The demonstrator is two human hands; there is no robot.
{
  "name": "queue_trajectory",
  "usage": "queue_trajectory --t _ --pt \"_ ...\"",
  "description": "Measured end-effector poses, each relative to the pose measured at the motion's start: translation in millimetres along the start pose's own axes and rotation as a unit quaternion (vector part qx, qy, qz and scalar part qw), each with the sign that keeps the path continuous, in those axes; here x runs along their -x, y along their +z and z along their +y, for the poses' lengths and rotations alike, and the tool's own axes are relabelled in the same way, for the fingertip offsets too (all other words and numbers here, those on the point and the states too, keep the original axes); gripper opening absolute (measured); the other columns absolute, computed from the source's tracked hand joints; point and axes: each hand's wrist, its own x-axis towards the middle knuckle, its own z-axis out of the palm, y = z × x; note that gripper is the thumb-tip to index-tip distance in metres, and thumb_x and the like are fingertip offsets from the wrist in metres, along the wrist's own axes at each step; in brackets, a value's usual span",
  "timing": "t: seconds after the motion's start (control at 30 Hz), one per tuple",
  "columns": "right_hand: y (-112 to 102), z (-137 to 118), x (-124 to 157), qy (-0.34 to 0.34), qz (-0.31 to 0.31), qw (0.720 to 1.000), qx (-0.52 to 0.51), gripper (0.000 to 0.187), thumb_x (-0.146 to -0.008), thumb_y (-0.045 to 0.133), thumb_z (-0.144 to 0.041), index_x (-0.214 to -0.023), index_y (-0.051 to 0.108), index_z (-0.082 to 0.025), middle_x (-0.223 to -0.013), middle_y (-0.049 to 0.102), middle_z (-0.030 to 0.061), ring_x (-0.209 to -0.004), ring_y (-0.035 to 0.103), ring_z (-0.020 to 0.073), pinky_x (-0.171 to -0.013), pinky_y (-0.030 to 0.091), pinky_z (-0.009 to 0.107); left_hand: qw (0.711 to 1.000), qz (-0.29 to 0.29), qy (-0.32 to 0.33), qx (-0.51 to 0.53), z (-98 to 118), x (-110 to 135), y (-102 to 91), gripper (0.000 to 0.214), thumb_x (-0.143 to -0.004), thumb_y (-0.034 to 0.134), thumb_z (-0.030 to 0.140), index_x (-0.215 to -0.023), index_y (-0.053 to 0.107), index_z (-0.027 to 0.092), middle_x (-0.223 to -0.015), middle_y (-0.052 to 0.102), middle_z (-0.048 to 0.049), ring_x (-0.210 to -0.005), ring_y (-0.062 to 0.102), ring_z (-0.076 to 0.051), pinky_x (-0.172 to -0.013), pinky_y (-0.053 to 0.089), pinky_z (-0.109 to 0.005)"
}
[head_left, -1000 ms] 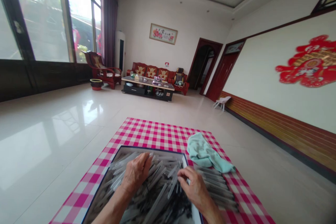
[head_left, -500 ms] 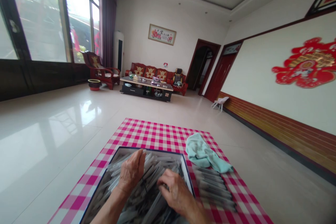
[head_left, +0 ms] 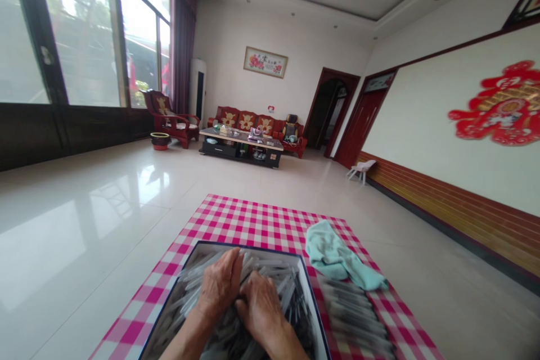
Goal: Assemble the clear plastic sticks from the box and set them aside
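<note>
A shallow box (head_left: 310, 281) with a dark blue rim is filled with loose clear and grey pen barrels (head_left: 291, 281) and thin dark pieces. Over its middle, my left hand (head_left: 221, 281) is closed, thumb up, around what looks like a pen, mostly hidden by the fingers. Against it, my right hand (head_left: 261, 298) has its fingers curled in a pinch. Whatever the right fingertips hold is hidden. To the right of the box, a row of clear pens with dark ends (head_left: 356, 315) lies side by side, blurred.
Under everything is a pink and white checked tablecloth (head_left: 253, 216). A crumpled mint-green cloth (head_left: 337, 256) lies beyond the row of pens. Farther off, a low coffee table (head_left: 240, 146), red wooden seats and a small pink chair (head_left: 361, 170) stand on the shiny tiled floor.
My right hand has moved left and up from the right part of the box to meet my left hand. The left hand stays closed. The view has shifted slightly.
</note>
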Motion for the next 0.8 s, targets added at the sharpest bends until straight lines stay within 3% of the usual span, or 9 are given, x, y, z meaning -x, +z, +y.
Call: queue_trajectory --t 0.3,0.43,0.5,0.63,0.73,0.8 --pt "7.4 -1.9 0.1 0.032 0.001 0.999 -0.006 0.02 -0.075 0.059 -0.01 -0.092 0.07 -0.013 -0.098 0.069 0.0145 -0.099 0.063 0.0308 -0.09 0.044 0.045 1.0 -0.004 0.003 0.01 0.2 0.6 0.0 0.016 -0.096 0.039 0.022 -0.094 0.055 0.02 -0.075 0.067 -0.0023 -0.066 0.067 -0.017 -0.057 0.052 -0.028" --pt "5.2 11.4 -2.0 0.011 0.06 0.991 -0.121 0.016 -0.071 0.057 -0.008 -0.077 0.07 -0.016 -0.083 0.071 0.0085 -0.081 0.067 0.0242 -0.077 0.049 0.035 1.0 -0.006 0.002 0.011 0.6 1.2 0.7 0.017 -0.096 0.039 0.022 -0.099 0.056 0.02 -0.077 0.069 -0.0026 -0.068 0.069 -0.018 -0.059 0.054 -0.029" --pt "0.8 17.9 -4.5 0.012 0.099 0.969 -0.225 0.016 -0.072 0.056 -0.009 -0.075 0.069 -0.017 -0.075 0.071 0.0058 -0.073 0.067 0.0206 -0.07 0.05 0.03 1.0 -0.019 0.006 0.023 1.8 1.3 -0.1 0.02 -0.096 0.039 0.021 -0.106 0.055 0.021 -0.084 0.072 -0.004 -0.073 0.07 -0.018 -0.062 0.056 -0.03" --pt "-7.9 24.2 -9.3 0.03 0.151 0.898 -0.413 0.008 -0.076 0.059 -0.021 -0.077 0.066 -0.017 -0.07 0.071 0.0042 -0.067 0.066 0.0196 -0.064 0.051 0.028 0.995 -0.071 0.022 0.062 7.0 0.6 -5.1 0.028 -0.096 0.038 0.021 -0.119 0.053 0.024 -0.092 0.073 -0.0051 -0.079 0.071 -0.018 -0.068 0.058 -0.031" --pt "-11.7 24.3 -11.4 0.039 0.175 0.855 -0.487 0.008 -0.075 0.06 -0.025 -0.075 0.062 -0.017 -0.068 0.068 0.0025 -0.065 0.064 0.0184 -0.061 0.051 0.027 0.99 -0.113 0.034 0.076 12.3 -0.5 -9.8 0.027 -0.096 0.038 0.023 -0.118 0.055 0.023 -0.089 0.072 -0.0045 -0.076 0.07 -0.017 -0.067 0.057 -0.029" --pt "-13.4 24.2 -11.5 0.042 0.197 0.844 -0.497 0.011 -0.075 0.06 -0.027 -0.078 0.062 -0.017 -0.069 0.067 0.0022 -0.063 0.063 0.0175 -0.061 0.051 0.026 0.987 -0.136 0.038 0.077 15.5 -1.2 -12.2 0.026 -0.096 0.039 0.023 -0.116 0.056 0.022 -0.088 0.071 -0.0044 -0.074 0.07 -0.016 -0.066 0.056 -0.027"
